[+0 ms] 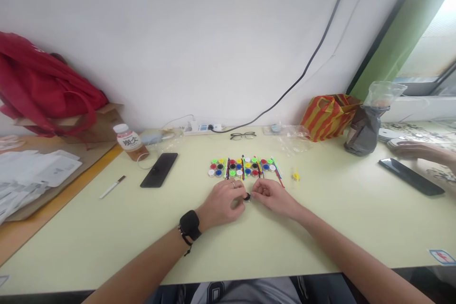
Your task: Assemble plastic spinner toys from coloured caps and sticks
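Note:
My left hand [225, 200] rests on the table with thumb and forefinger closed on a small black disc [247, 196] with a pale rim. Just right of the disc is my right hand [272, 196], its fingers curled and pressed together at the disc's edge; whatever they hold, if anything, is hidden. Beyond both hands lie rows of small round discs [218, 173] in red, yellow, green, blue, black and white. Thin coloured sticks [278, 172] lie between and beside the groups. A yellow disc with a yellow stick [295, 176] sits apart on the right.
Left are a black phone [159, 170], a bottle [130, 142] and a white pen-like stick [112, 187]. Behind lie glasses [242, 136] and a power strip [202, 127]. On the right are a striped bag [329, 116], a grey bag [363, 130], another phone [411, 176] and another person's hand [423, 151].

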